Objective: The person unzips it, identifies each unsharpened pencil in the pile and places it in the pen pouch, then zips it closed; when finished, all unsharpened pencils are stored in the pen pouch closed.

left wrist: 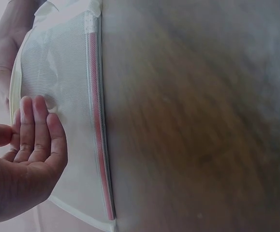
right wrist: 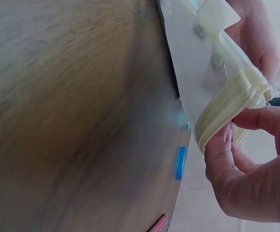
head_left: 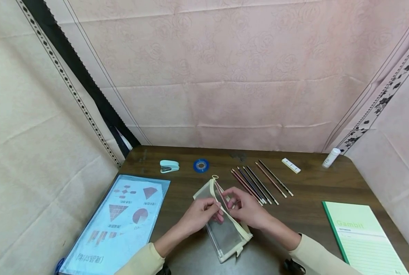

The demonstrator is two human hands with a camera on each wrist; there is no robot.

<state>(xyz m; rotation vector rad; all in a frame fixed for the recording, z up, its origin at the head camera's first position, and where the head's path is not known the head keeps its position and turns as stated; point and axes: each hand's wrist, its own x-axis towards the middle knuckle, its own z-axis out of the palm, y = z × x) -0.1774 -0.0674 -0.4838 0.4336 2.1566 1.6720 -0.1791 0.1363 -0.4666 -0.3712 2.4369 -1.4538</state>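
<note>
A mesh pencil pouch [head_left: 225,233] with cream zipper trim lies slanted in front of me, its long opening parted. My left hand [head_left: 204,214] pinches the trim on the near left side of the opening between thumb and forefinger; its other fingers [left wrist: 40,125] curl over the mesh in the left wrist view. On the opposite side, my right hand [head_left: 247,208] grips the cream trim, thumb and fingertips at the edge in the right wrist view. A thin pinkish stick [head_left: 220,190] shows inside the opening. Through the mesh, a red strip [left wrist: 98,121] runs along the pouch's side.
Several pencils [head_left: 256,183] lie beyond my right hand. Farther back are a stapler [head_left: 169,166], blue tape [head_left: 201,165], an eraser-like white block [head_left: 291,165] and a white capped tube [head_left: 331,158]. A blue folder [head_left: 122,217] lies left, a green notepad [head_left: 366,236] right.
</note>
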